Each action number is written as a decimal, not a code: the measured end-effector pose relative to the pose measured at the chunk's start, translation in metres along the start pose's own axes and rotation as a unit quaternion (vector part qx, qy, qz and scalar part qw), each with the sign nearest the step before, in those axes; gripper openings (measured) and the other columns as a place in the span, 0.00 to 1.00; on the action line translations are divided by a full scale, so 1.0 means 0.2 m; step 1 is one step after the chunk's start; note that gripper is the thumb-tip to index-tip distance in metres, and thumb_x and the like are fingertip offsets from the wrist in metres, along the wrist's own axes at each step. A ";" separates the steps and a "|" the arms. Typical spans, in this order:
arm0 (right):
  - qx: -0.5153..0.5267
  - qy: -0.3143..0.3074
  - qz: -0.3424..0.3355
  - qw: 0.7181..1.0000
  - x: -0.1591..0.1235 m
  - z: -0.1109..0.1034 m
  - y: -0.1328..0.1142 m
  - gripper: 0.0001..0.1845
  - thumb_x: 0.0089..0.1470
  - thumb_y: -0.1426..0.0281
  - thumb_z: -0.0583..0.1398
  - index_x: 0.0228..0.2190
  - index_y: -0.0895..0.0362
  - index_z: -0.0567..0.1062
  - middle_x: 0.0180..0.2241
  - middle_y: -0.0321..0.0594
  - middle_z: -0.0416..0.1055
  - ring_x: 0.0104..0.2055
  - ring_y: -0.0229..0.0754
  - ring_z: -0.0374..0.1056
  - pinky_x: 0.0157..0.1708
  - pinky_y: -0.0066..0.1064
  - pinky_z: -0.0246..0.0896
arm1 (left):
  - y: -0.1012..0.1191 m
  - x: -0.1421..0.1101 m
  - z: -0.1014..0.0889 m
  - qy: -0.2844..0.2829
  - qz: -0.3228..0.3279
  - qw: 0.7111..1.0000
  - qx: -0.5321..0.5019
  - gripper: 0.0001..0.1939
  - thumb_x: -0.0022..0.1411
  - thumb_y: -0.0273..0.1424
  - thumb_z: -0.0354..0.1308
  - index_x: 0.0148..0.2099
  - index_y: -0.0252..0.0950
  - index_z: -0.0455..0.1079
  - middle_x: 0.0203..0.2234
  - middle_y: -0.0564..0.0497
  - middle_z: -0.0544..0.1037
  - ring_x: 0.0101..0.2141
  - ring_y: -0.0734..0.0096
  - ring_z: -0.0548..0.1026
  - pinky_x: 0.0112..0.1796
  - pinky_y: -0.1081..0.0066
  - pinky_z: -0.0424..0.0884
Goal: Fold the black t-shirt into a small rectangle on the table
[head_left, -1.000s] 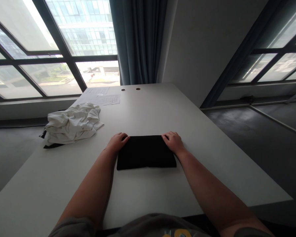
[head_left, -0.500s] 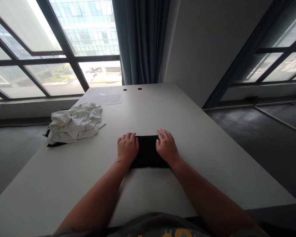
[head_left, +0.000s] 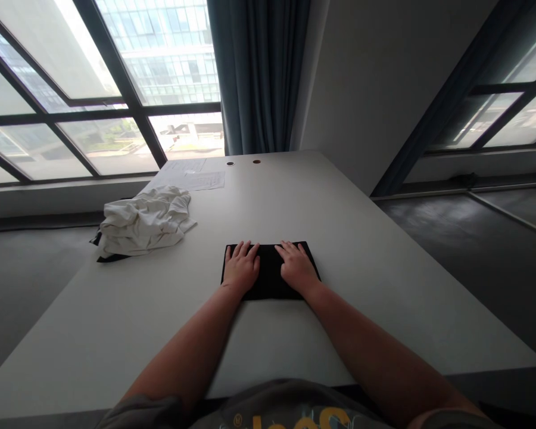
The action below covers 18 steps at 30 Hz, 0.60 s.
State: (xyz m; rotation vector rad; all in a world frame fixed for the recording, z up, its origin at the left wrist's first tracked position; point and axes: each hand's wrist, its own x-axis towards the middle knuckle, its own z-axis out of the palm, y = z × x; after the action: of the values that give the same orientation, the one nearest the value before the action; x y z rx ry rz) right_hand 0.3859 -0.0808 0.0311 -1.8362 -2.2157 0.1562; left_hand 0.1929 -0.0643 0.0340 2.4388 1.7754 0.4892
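A folded black cloth lies flat on the white counter, about midway between its left and right edges and toward the near edge. Its long axis runs left to right, parallel to the near edge. It looks like a smooth, dark rectangle with neat, straight sides. The left hand and right hand rest palm down on top of it, side by side, fingers spread flat and pointing to the far edge, gripping nothing. A crumpled white garment sits by the left edge, and papers lie near the far left corner.
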 end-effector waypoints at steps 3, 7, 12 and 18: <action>0.008 0.008 -0.005 1.000 0.00 0.01 0.01 0.36 0.56 0.80 0.51 0.65 0.61 0.69 0.69 0.48 0.61 0.72 0.50 0.54 0.72 0.48 0.39 | -0.01 -0.01 0.00 0.008 0.012 1.000 0.003 0.25 0.74 0.36 0.48 0.69 0.47 0.66 0.69 0.47 0.66 0.69 0.53 0.60 0.69 0.43 0.47; 0.001 0.026 -0.005 1.000 -0.01 0.02 0.01 0.34 0.57 0.80 0.51 0.64 0.62 0.70 0.69 0.49 0.62 0.72 0.50 0.54 0.72 0.48 0.38 | -0.02 -0.02 0.01 0.019 0.022 1.000 0.002 0.23 0.74 0.37 0.49 0.68 0.48 0.67 0.68 0.47 0.67 0.69 0.53 0.60 0.69 0.43 0.47; -0.014 0.024 -0.010 1.000 -0.01 0.03 0.01 0.35 0.56 0.79 0.52 0.65 0.62 0.69 0.69 0.50 0.62 0.72 0.51 0.54 0.72 0.48 0.37 | -0.01 -0.02 0.00 0.014 0.022 1.000 0.003 0.24 0.73 0.38 0.51 0.68 0.47 0.67 0.68 0.46 0.67 0.69 0.52 0.60 0.69 0.42 0.47; -0.026 0.021 -0.004 0.999 -0.02 0.03 -0.01 0.35 0.57 0.78 0.53 0.65 0.62 0.68 0.69 0.51 0.61 0.72 0.51 0.53 0.72 0.48 0.37 | -0.01 -0.02 0.00 0.008 0.024 1.000 0.002 0.26 0.72 0.43 0.53 0.68 0.46 0.67 0.68 0.45 0.67 0.69 0.51 0.59 0.69 0.42 0.46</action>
State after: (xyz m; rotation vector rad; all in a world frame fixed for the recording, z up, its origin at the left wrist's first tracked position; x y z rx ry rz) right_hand 0.3835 -0.0836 0.0256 -1.8400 -2.2185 0.0586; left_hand 0.1898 -0.0684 0.0328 2.4933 1.7284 0.5108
